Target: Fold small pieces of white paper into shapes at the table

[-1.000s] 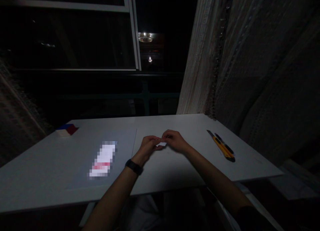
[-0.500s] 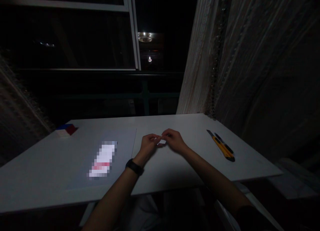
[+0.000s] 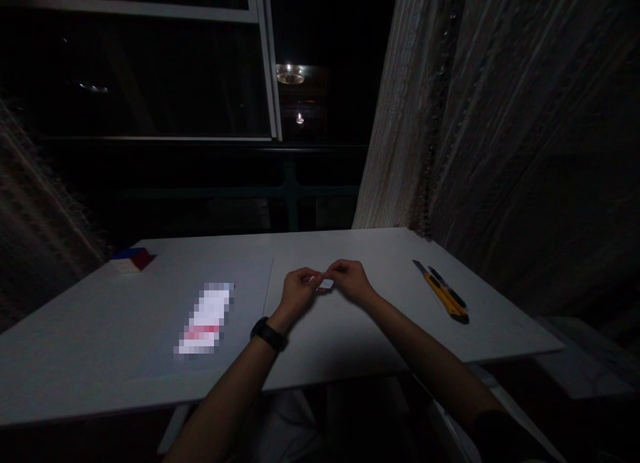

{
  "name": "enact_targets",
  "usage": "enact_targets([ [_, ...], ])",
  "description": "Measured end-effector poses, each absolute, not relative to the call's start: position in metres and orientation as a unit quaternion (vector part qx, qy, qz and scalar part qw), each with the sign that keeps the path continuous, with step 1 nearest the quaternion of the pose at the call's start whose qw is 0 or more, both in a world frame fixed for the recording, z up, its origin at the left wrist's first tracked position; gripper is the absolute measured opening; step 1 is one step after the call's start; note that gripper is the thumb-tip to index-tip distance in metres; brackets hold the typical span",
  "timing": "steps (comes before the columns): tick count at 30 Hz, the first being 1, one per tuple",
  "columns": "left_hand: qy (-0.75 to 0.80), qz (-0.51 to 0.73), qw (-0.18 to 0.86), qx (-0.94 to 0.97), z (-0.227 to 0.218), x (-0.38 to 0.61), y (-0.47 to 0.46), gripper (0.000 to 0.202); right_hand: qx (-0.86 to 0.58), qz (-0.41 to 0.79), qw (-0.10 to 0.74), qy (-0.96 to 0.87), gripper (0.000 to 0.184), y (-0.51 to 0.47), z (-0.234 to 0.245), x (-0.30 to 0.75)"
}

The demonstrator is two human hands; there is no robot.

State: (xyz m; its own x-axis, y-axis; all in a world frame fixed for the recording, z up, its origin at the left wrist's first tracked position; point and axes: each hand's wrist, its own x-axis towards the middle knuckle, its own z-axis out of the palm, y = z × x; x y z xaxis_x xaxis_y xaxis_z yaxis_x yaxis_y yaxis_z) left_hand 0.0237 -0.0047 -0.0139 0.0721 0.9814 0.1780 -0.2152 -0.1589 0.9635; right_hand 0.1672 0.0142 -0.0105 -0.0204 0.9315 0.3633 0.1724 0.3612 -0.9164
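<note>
A small white piece of paper (image 3: pixel 327 283) is pinched between my two hands above the middle of the white table. My left hand (image 3: pixel 299 291), with a dark watch (image 3: pixel 269 334) on its wrist, grips the paper's left side with thumb and fingers. On the other side my right hand (image 3: pixel 351 280) pinches its upper edge. The fingertips nearly meet, and they hide part of the paper. Whether it is folded I cannot tell in this dim light.
Left of my hands, a phone (image 3: pixel 206 319) with a lit, blurred screen lies on a large pale sheet (image 3: pixel 253 303). A coloured puzzle cube (image 3: pixel 132 260) sits at the far left. To the right are a yellow utility knife (image 3: pixel 444 295) and a dark pen (image 3: pixel 449 287). Curtains (image 3: pixel 395 116) hang behind.
My right hand has shifted very slightly, and a little more of the white paper shows between my fingers. Everything else on the table has stayed in place.
</note>
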Motion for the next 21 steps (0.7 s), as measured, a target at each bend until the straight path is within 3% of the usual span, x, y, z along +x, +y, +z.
enact_targets([
  [7, 0.431, 0.528, 0.467, 0.563, -0.009, 0.021, -0.007, 0.022, -0.447, 0.342, 0.529, -0.635, 0.013, 0.016, -0.013, 0.170],
  [17, 0.501, 0.493, 0.320, 0.635, -0.014, 0.020, -0.004, 0.026, -0.415, 0.186, 0.488, -0.745, 0.016, 0.005, -0.007, 0.170],
  [21, 0.494, 0.511, 0.317, 0.628, -0.010, 0.019, -0.004, 0.024, -0.409, 0.241, 0.514, -0.715, 0.013, 0.007, -0.007, 0.170],
])
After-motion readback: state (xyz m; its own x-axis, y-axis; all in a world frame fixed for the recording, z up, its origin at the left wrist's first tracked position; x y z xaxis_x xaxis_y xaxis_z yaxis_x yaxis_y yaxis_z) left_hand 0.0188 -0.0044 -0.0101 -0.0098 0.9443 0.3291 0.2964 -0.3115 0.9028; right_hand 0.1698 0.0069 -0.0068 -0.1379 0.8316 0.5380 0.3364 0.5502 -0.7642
